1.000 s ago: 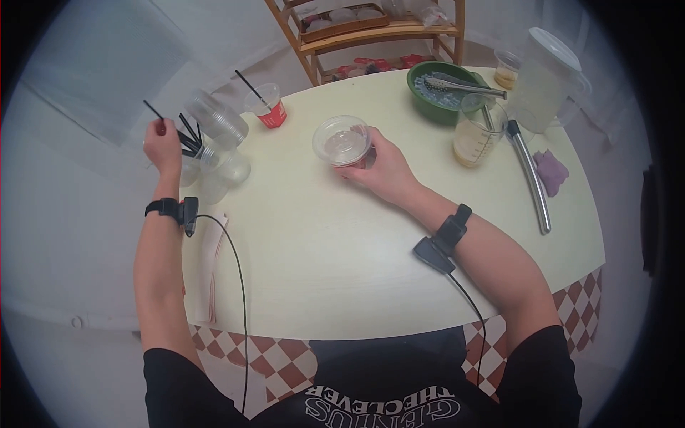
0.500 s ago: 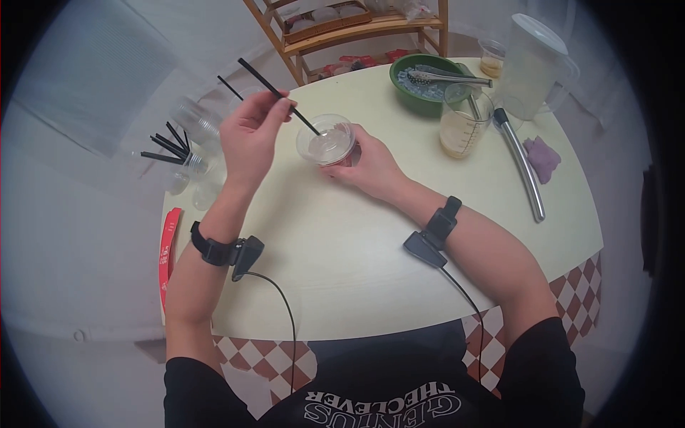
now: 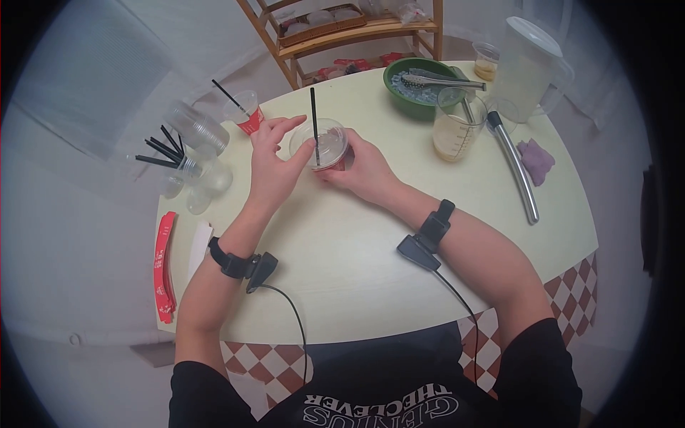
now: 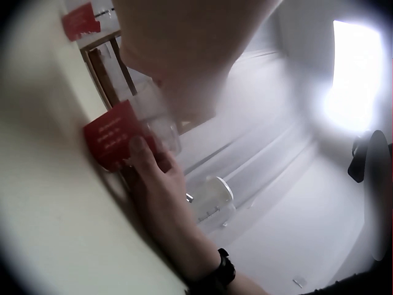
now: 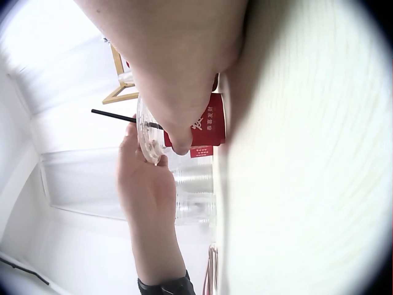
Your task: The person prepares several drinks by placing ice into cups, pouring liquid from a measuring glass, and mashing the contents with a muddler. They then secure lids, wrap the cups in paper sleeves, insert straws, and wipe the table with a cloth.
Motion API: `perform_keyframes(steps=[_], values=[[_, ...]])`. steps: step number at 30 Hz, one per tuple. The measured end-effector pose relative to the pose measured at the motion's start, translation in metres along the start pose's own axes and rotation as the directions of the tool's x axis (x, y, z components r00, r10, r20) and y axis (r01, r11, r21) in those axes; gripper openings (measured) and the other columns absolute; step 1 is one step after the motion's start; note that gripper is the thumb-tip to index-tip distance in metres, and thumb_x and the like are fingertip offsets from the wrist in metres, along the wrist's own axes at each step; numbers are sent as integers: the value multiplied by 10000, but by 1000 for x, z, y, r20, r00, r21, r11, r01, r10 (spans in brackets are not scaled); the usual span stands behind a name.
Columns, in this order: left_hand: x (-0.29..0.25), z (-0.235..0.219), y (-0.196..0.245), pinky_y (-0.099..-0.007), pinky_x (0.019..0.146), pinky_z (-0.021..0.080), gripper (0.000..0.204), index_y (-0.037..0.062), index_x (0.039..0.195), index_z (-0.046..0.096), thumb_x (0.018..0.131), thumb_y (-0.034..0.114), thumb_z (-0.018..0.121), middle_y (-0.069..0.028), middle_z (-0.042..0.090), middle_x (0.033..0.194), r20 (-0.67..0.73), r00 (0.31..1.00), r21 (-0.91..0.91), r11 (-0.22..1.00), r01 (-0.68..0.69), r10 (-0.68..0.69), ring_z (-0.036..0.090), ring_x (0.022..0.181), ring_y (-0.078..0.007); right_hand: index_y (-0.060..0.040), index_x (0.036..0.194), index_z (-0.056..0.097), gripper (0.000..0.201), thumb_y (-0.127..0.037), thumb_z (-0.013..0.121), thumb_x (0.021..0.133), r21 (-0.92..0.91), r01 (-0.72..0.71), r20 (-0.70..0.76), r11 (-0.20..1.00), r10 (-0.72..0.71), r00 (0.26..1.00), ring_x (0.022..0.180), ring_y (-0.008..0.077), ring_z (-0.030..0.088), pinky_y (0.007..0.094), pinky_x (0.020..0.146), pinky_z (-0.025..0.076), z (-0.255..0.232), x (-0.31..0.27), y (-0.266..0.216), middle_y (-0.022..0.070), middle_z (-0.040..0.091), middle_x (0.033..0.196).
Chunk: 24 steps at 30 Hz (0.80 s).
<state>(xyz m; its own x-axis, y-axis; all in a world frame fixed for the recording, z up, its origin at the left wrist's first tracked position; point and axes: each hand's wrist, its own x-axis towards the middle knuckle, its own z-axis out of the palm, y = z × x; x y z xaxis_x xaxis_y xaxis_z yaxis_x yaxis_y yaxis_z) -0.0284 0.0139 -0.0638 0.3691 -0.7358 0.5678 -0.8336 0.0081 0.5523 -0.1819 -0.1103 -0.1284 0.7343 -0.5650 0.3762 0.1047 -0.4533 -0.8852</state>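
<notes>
In the head view my right hand [image 3: 367, 167] holds a clear plastic cup [image 3: 330, 146] with a clear lid and a red paper sleeve [image 5: 212, 123]. Its thumb and fingers curl round the sleeve, and the cup stands on the table. A black drinking straw [image 3: 314, 121] rises upright through the lid. On the cup's left side is my left hand [image 3: 275, 167], its fingers apart and the thumb tip right at the rim beside the straw. The right wrist view shows the left hand [image 5: 147, 184] behind the lid.
A second red-sleeved cup [image 3: 250, 121] with a straw stands behind the left hand. Stacked clear cups [image 3: 200, 128], black straws [image 3: 164, 148] and red sleeves [image 3: 164, 264] lie left. A green ice bowl [image 3: 407, 100], measuring cup [image 3: 457, 135], pitcher [image 3: 528, 71], metal rod [image 3: 515, 167] and purple cloth [image 3: 536, 160] stand right.
My left hand came from the straw holder at left to the cup, carrying a black straw. The straw now stands in the lid and the fingers have spread off it. The right hand stays on the cup.
</notes>
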Motion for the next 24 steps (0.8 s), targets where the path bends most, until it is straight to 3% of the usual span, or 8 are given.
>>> perform_keyframes(steps=[4,6,7,9,12,14,22,24], values=[[-23,-1,-31,-350,999,449,318,96,1303,716,992,152,673,-47,674,1191,-88,992,-205,976,72,-92,556,1130,-196,5,1363,572,720,-271,944,811,10,6,-10,1000,-6,1000,1089,277,734,387,953,583,1,0,-1,164,743,1186],[-33,2,-44,-325,977,453,243,53,1248,690,1032,127,605,-45,680,1191,-132,949,-504,843,185,-287,565,1086,-152,7,1368,577,724,-273,946,811,-11,3,-1,1000,-3,1000,1093,274,733,385,956,582,3,0,-2,163,744,1194],[-36,3,-47,-325,977,453,243,53,1248,690,1032,127,605,-45,680,1191,-152,943,-519,836,177,-295,565,1086,-152,5,1371,586,724,-279,948,811,-40,8,-25,999,-9,1000,1099,275,732,386,969,577,5,0,0,164,744,1200],[-45,7,-54,-292,938,460,179,34,1185,665,1060,139,592,-34,683,1130,-76,850,-611,698,374,-522,573,1039,-110,2,1374,596,724,-284,950,810,-91,21,-22,996,-23,999,1106,276,731,387,982,573,6,6,3,165,745,1206],[-44,14,-66,-245,806,445,151,79,1155,680,1061,175,610,4,713,1054,-74,813,-689,619,376,-577,577,922,-72,7,1364,612,717,-302,952,813,-136,-6,-2,991,6,1000,1141,286,727,389,1013,562,12,18,0,173,742,1245],[-44,19,-67,-239,797,450,141,74,1135,674,1069,184,615,3,707,1037,-79,817,-692,621,367,-571,580,912,-72,15,1375,601,738,-315,951,816,-116,-84,-28,990,82,996,1187,293,720,391,1041,552,17,37,-3,181,734,1291],[-48,28,-65,-248,859,488,127,33,1112,634,1089,157,637,-1,682,987,-40,874,-665,665,339,-485,618,914,-70,14,1378,577,766,-340,953,813,-151,-54,-102,987,39,994,1184,304,729,388,1014,574,47,133,49,184,727,1312],[-48,30,-64,-261,797,492,153,27,1101,630,1078,177,649,-7,678,957,-63,876,-664,675,321,-479,604,853,-77,15,1378,576,768,-346,951,813,-175,-37,-104,984,19,994,1175,301,732,390,1010,576,54,148,52,184,729,1308]])
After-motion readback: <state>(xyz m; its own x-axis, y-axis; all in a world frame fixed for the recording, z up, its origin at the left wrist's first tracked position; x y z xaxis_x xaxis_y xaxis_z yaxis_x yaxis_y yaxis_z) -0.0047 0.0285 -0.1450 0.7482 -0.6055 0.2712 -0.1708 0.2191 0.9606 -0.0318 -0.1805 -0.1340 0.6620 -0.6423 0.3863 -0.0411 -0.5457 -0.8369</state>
